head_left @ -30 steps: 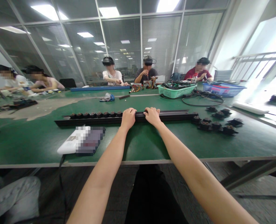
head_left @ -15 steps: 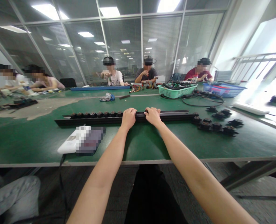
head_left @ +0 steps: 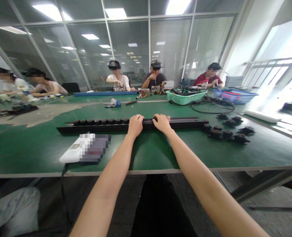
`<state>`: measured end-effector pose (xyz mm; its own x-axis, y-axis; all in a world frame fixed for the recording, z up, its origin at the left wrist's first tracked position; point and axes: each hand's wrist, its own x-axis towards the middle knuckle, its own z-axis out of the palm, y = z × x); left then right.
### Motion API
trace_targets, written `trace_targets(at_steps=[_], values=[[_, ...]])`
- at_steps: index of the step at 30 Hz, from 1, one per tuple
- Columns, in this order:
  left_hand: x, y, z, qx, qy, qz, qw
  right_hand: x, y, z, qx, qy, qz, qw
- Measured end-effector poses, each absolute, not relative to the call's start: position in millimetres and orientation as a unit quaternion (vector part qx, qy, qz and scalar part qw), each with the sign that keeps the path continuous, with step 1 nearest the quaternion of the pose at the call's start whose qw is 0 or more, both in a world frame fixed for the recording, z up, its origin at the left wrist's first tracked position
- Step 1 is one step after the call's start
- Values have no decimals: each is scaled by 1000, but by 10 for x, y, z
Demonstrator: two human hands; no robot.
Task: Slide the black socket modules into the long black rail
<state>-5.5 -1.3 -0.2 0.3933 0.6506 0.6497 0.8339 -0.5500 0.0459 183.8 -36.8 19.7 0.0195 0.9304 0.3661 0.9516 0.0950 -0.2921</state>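
A long black rail [head_left: 185, 124] lies across the green table in front of me. Several small black parts with brownish tops [head_left: 98, 121] sit in a row along its left half. My left hand [head_left: 136, 125] is closed over the rail just right of that row, fingers curled over its far side. A short way to the right, my right hand [head_left: 162, 122] is also closed at the rail, its fingertips around a small dark piece whose kind I cannot make out. More loose black parts [head_left: 227, 134] lie beyond the rail's right end.
A white device [head_left: 73, 153] with a cable and a blurred dark flat item [head_left: 96, 153] lie near the front edge. Farther back are a grey-blue cloth [head_left: 113, 103], a green basket of cables [head_left: 185, 97] and a blue basket [head_left: 237, 97]. Several people sit around the table.
My hands keep nearly the same place on the rail. Across the table, the person in the white shirt has lowered a hand; the view has shifted slightly.
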Motion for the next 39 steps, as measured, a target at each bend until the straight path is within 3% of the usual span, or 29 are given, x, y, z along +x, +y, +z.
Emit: trace_targets(at_steps=[13,39], values=[[-50,-21,16,-824,-451,-315,137,1850,-256,74,-665,-676,18,317],[-52,-20,11,-822,-450,-323,136,1910,-248,65,-663,-676,1,320]])
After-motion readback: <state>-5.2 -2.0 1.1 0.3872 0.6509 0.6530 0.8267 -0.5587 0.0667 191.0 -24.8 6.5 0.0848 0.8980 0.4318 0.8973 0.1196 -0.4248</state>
